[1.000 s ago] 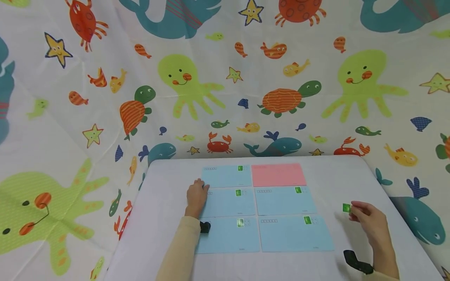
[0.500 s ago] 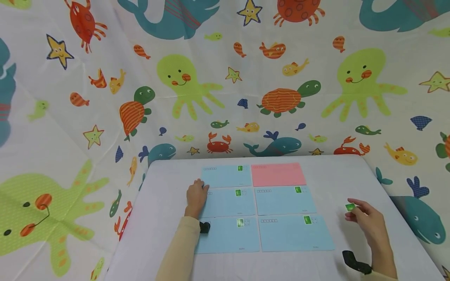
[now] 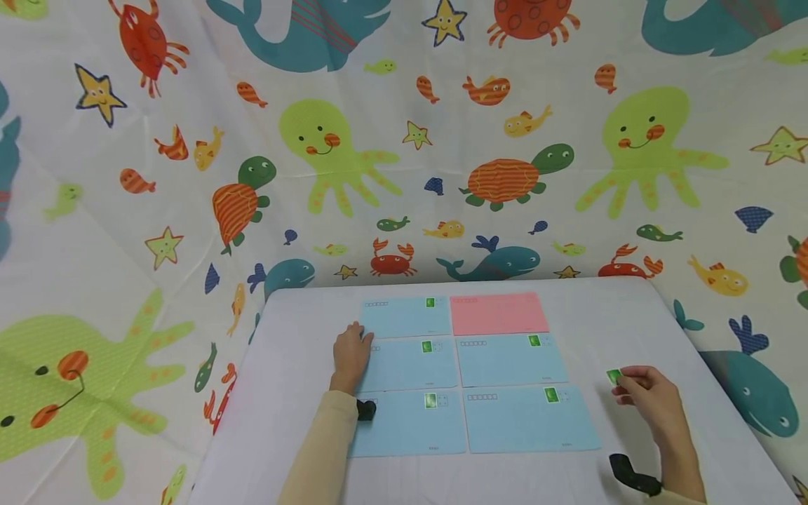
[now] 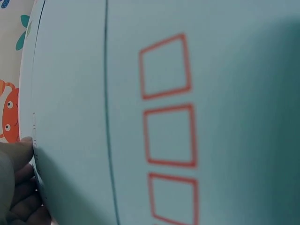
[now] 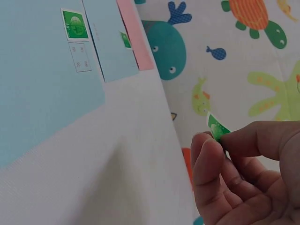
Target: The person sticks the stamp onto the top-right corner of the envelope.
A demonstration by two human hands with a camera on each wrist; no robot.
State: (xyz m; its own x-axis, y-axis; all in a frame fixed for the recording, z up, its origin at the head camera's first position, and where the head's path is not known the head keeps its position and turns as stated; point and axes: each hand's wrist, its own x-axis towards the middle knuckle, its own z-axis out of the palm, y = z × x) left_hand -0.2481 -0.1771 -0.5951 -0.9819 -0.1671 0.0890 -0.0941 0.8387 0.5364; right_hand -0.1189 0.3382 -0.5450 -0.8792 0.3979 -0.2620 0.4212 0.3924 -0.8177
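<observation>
My right hand (image 3: 655, 403) pinches a small green stamp (image 3: 614, 377) between thumb and fingers, held above the table to the right of the envelopes. In the right wrist view the stamp (image 5: 216, 126) stands tilted, its lower part hidden by the fingertips. My left hand (image 3: 351, 356) rests at the left edge of the middle-left blue envelope (image 3: 410, 372), fingers near the top-left one (image 3: 404, 321). Red postcode boxes fill much of the left wrist view. Each blue envelope bears a green stamp at its upper right; the pink envelope (image 3: 499, 315) shows none.
Two more blue envelopes, middle right (image 3: 514, 366) and bottom right (image 3: 530, 428), complete the right column below the pink one. Another blue envelope (image 3: 404, 431) lies bottom left, under the left wrist. Behind the white table (image 3: 284, 456) hangs a sea-animal curtain (image 3: 404, 175).
My right hand turns the stamp upward, then brings it down and a little to the left, toward the envelopes. The left hand stays in place.
</observation>
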